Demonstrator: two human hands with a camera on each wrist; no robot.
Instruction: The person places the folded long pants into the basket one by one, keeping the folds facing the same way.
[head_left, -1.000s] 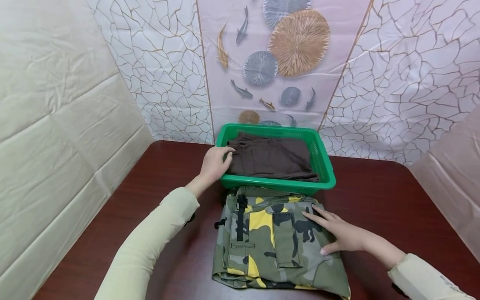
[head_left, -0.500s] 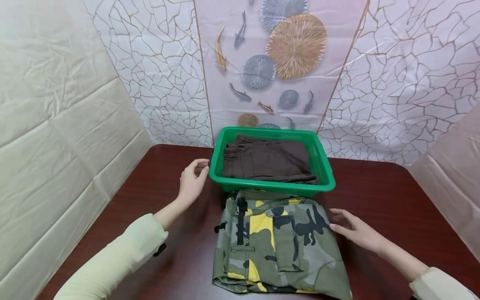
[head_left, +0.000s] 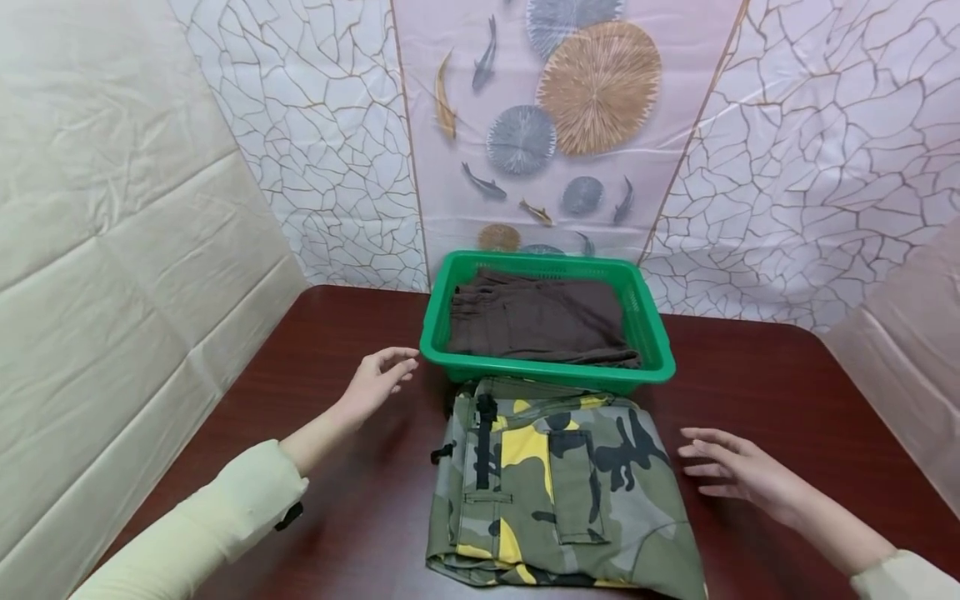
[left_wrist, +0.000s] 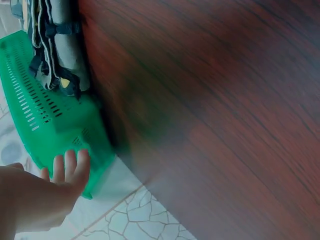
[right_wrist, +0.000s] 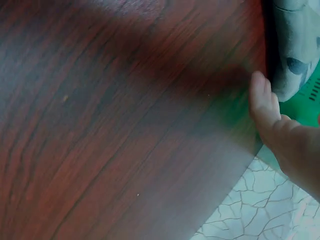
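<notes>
While hovering over the dark wooden table [head_left: 750, 375], both hands empty and holding nothing at all. Left hand [head_left: 375, 381] up off the tabletop just left of the green basket [head_left: 652, 333], fingers relaxed and a bit spread, tips close to the basket's near-left corner but not touching it from the head view; same story from the left wrist view, fingers loose right by the green slotted wall. Right hand [head_left: 738, 468] out flat-ish with fingers fanned, just to the right of the folded camo garment [head_left: 555, 492], near its edge but apart from it. Camo piece lying folded on the table right in front of the basket, its far edge tucked up against the basket's front rim, black strap and patch pocket facing up. Inside the basket, a folded dark brown garment [head_left: 536, 321] filling most of the bottom. Pale yellowish sleeves [head_left: 202, 533] on both arms. Behind the table, a crackle-pattern backdrop with a fish and lotus-leaf panel [head_left: 555, 108] in the middle.
</notes>
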